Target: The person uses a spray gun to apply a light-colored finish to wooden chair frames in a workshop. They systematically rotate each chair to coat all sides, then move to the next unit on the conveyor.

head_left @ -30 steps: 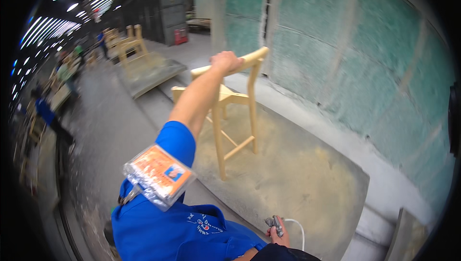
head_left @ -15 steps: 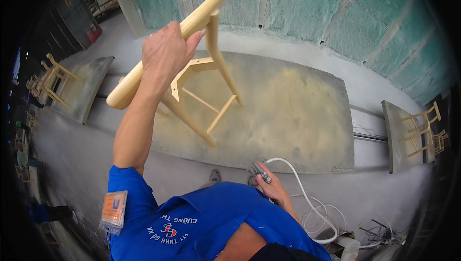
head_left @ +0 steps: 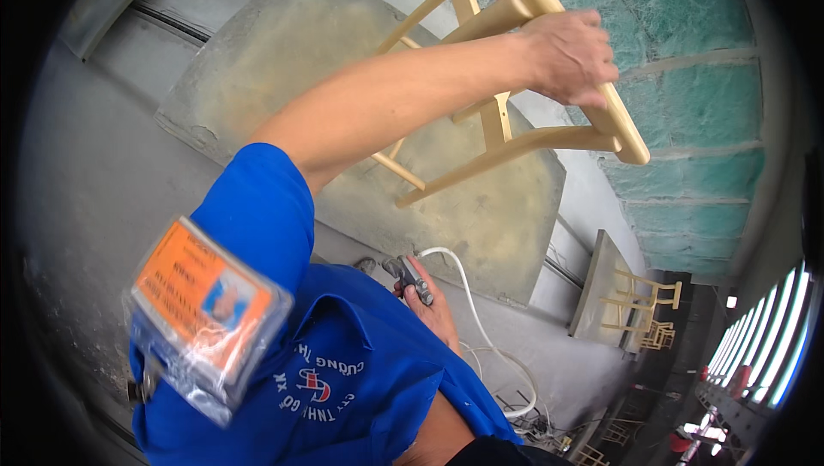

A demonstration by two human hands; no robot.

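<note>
My left hand is closed around the thick top rail of a pale wooden chair frame. The frame is tilted and held up over a large grey platform dusted with yellowish stain. My forearm crosses in front of part of the frame, and whether its lower legs touch the platform is hard to tell. Close to my body, beside the platform's near edge, my right hand grips a metal spray gun. A white hose runs from the gun down toward the floor.
Another platform at the right carries similar chair frames. A teal, film-covered wall stands behind. A floor rail runs between platforms at the upper left. An orange badge hangs at my left sleeve.
My view has turned to the right. My left hand has swung the chair frame across to the right, and its rail now slants the other way. The spray gun stays in my right hand.
</note>
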